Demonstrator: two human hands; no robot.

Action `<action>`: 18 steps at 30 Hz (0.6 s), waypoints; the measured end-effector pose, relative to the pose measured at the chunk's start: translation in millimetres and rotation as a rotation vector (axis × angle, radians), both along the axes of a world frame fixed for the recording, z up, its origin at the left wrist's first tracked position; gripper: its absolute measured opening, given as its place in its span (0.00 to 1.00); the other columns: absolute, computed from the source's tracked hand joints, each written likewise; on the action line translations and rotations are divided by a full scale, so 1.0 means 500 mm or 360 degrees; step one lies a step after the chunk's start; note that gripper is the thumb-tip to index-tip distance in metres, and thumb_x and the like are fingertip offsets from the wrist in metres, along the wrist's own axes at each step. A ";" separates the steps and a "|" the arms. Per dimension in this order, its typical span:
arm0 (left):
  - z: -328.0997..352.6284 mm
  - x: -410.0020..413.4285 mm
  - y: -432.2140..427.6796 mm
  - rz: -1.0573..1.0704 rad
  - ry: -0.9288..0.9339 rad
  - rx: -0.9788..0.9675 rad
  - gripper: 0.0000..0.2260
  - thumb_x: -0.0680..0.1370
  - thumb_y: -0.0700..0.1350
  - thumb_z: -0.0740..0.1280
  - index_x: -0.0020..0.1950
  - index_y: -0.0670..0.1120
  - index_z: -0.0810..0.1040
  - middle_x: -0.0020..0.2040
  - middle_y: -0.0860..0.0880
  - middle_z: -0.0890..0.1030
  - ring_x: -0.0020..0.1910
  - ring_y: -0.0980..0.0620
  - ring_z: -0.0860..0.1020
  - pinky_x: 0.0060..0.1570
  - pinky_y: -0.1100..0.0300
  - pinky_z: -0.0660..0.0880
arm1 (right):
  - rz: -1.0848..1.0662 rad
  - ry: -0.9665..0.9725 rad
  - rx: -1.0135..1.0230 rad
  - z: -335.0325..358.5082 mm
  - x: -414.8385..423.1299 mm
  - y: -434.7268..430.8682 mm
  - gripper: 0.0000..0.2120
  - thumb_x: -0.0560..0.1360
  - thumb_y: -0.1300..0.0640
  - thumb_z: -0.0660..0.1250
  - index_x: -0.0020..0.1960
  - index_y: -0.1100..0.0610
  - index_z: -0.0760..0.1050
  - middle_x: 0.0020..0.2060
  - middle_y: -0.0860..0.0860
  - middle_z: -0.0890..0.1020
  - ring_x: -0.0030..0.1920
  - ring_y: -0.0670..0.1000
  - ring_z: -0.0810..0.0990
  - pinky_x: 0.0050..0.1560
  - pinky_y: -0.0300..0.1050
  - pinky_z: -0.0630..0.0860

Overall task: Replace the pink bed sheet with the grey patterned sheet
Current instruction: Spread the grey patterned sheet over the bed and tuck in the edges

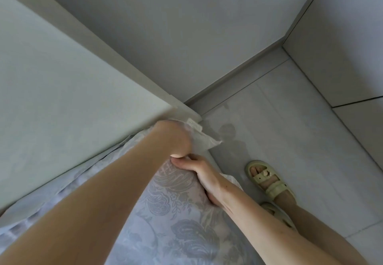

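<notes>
The grey patterned sheet (178, 223), printed with large flowers, covers the bed corner in the lower middle of the head view. My left hand (173, 139) is closed in a fist on the sheet's loose corner (204, 142), right at the corner of the pale headboard panel (62, 99). Just below it, my right hand (200, 173) holds the sheet-covered corner of the mattress, with its fingers over the top and the thumb hidden underneath. No pink sheet is in view.
A grey wall (186, 37) stands behind the headboard. A pale tiled floor (290, 119) lies to the right, in a narrow corner between walls. My feet in pale green sandals (269, 179) stand on the tiles beside the bed.
</notes>
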State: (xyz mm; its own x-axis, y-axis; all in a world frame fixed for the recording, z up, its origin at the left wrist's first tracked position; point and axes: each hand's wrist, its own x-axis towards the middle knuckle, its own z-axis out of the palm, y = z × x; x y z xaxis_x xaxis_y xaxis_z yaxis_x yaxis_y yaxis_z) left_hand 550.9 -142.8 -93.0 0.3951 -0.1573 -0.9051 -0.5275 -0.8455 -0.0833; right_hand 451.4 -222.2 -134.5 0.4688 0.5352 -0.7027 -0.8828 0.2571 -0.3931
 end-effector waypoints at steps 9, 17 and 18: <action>-0.025 -0.011 -0.023 -0.0400 0.0066 0.0604 0.20 0.82 0.49 0.49 0.71 0.45 0.68 0.70 0.44 0.69 0.67 0.43 0.69 0.61 0.52 0.67 | -0.0235 0.0110 0.0061 -0.023 -0.031 -0.031 0.12 0.78 0.53 0.59 0.58 0.53 0.78 0.47 0.47 0.85 0.46 0.43 0.83 0.46 0.34 0.76; -0.006 -0.009 0.027 -0.0371 0.0075 0.0433 0.19 0.81 0.44 0.49 0.66 0.43 0.72 0.65 0.45 0.75 0.62 0.46 0.73 0.58 0.53 0.70 | 0.0021 0.0120 0.0077 -0.061 0.050 0.053 0.19 0.81 0.44 0.51 0.60 0.50 0.76 0.43 0.44 0.85 0.44 0.41 0.83 0.48 0.36 0.75; -0.004 -0.008 0.031 -0.0359 0.0097 0.0423 0.18 0.81 0.43 0.49 0.65 0.43 0.73 0.64 0.45 0.75 0.62 0.46 0.74 0.57 0.54 0.70 | 0.0151 0.0146 0.0094 -0.065 0.052 0.062 0.20 0.81 0.42 0.52 0.58 0.51 0.77 0.42 0.46 0.85 0.43 0.44 0.83 0.48 0.38 0.76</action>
